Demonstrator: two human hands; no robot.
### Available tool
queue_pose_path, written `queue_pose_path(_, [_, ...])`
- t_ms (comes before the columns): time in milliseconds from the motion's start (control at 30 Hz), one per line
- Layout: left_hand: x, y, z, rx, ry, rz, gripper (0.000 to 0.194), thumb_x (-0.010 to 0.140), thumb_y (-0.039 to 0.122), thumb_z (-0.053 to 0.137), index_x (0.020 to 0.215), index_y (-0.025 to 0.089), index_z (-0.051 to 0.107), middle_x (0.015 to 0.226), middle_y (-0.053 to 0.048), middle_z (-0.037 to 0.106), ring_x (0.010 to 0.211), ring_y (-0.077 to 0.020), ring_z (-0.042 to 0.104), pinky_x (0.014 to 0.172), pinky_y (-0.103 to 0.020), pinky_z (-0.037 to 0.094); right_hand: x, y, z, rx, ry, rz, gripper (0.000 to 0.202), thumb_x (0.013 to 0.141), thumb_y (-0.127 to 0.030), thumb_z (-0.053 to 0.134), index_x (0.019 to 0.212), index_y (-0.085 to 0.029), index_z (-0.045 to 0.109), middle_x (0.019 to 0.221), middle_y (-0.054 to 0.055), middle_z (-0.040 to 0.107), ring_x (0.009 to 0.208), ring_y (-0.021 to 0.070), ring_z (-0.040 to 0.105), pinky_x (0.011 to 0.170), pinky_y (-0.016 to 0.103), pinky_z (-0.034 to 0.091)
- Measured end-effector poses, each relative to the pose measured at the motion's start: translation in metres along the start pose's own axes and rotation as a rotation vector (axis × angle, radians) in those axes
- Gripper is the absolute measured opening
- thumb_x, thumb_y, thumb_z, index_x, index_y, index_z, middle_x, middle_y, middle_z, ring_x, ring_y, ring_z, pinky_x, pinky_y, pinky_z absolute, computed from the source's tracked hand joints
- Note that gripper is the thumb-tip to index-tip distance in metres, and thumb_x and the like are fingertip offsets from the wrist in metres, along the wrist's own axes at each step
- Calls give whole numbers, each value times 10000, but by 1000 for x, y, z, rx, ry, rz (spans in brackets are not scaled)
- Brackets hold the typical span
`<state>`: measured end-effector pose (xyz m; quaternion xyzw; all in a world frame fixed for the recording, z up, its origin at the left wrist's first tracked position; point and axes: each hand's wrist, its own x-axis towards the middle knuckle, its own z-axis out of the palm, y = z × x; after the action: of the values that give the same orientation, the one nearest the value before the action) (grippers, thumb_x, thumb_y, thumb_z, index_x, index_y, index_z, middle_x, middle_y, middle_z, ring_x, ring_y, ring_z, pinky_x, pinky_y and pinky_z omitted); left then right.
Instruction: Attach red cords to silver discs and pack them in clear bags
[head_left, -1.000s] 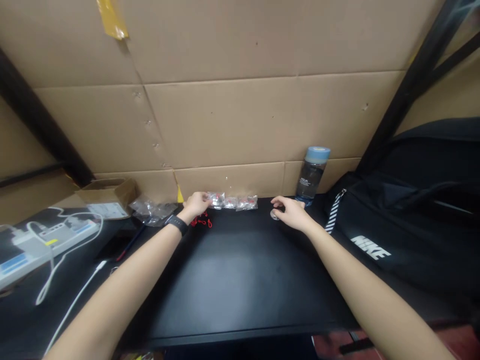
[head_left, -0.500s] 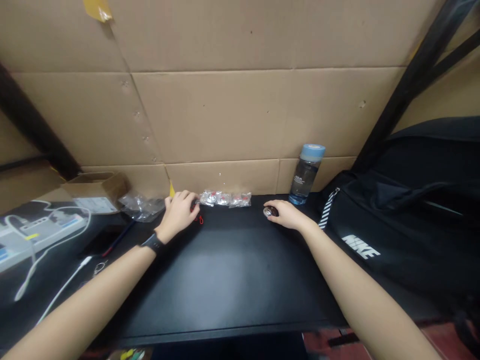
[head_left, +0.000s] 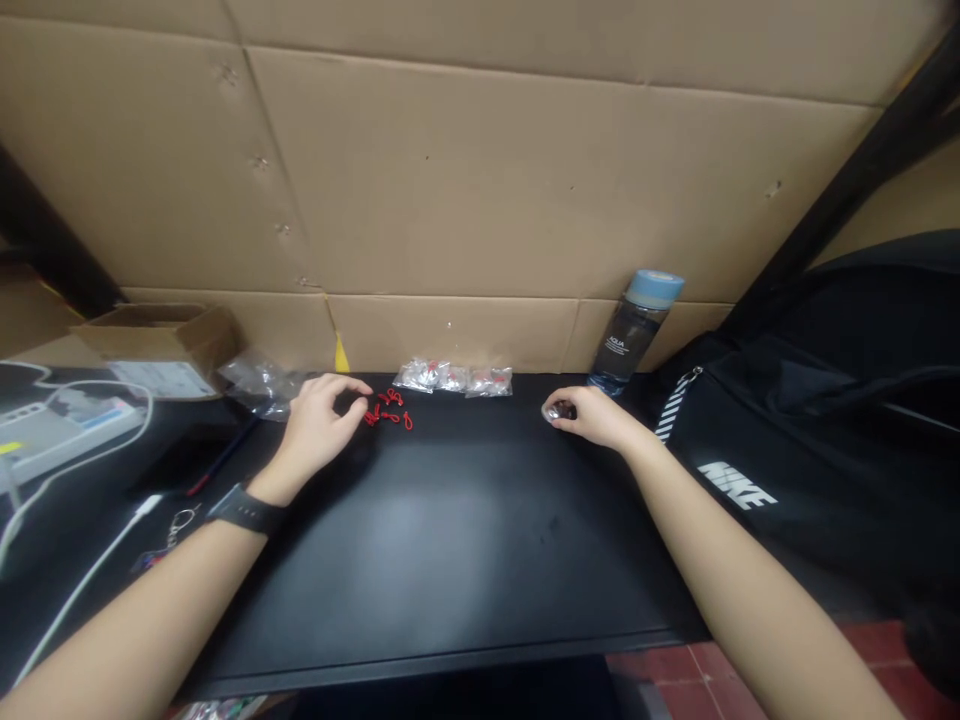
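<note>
Head cam: vs ½ s ago, L hand [head_left: 319, 415] is back to the left, so the red cords [head_left: 387, 414] it mostly covered now show as a loose bunch on the black tabletop [head_left: 435, 540]. R hand [head_left: 596, 415] is about where it was, w/ the small round thing [head_left: 551, 412] at its fingertips both times. View has tipped down a bit too; yellow tape up top is out of frame.

Pose: L forearm comes in from lower L, watch [head_left: 247, 508] on wrist, palm down, thumb & index curved apart w/ a gap, nothing seen between; tips right by the cords, can't tell if touching. R forearm from lower R, hand low, thumb & fingers pinching the round thing, just in front of the bottle [head_left: 631, 330]. Clear packets [head_left: 452, 377] in a row btwn the hands, near the cardboard wall [head_left: 450, 200].
</note>
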<state>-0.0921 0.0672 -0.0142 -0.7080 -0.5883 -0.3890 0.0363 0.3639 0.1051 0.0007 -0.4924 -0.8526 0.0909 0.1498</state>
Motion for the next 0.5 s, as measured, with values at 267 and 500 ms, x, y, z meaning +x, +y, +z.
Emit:
queue_pose_path(267, [0,7,-10,-21,-22,14,192,881,334,560,955,256,720,1032,-31,742,1090,-279,611,886,-381,516,-3,3,-6,45,11,66,297,769,-186,767,1059,-251,772,1004,12,802,885,222,748,825,302,557])
queue_pose_path(500, [1,7,-9,-15,-102,25,175,876,340,565,915,260,715,995,-23,746,1064,-281,605,927,-402,481,-5,3,-9,34,17,102,327,727,-206,776,1052,-234,752,965,12,797,848,210,737,769,276,541])
